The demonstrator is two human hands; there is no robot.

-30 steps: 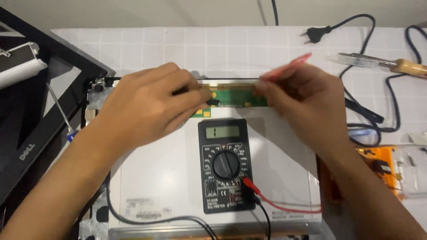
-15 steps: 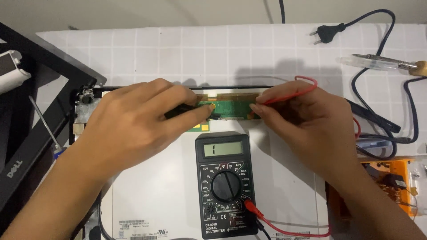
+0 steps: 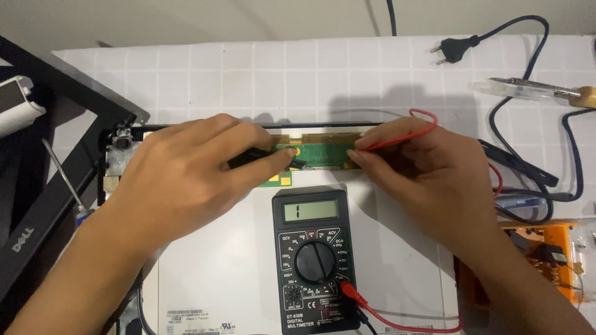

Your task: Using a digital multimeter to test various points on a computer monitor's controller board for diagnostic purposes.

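My left hand (image 3: 192,180) holds a black test probe (image 3: 261,158), its tip touching the narrow green circuit board (image 3: 323,152) along the top edge of a white display panel (image 3: 217,273). My right hand (image 3: 422,170) pinches a red test probe (image 3: 397,139) against the same board's right end. A black digital multimeter (image 3: 315,260) lies on the panel just below both hands, with a red lead (image 3: 397,322) plugged into its lower right.
A black laptop bezel (image 3: 37,205) and a screwdriver (image 3: 65,180) lie at the left. A soldering iron (image 3: 540,92), a black power cable with plug (image 3: 456,48) and an orange circuit board (image 3: 546,254) sit at the right on the white tiled surface.
Both hands have settled lower onto the green board. The red probe has tipped down from a raised angle to lie flat against the board. The view has shifted up slightly.
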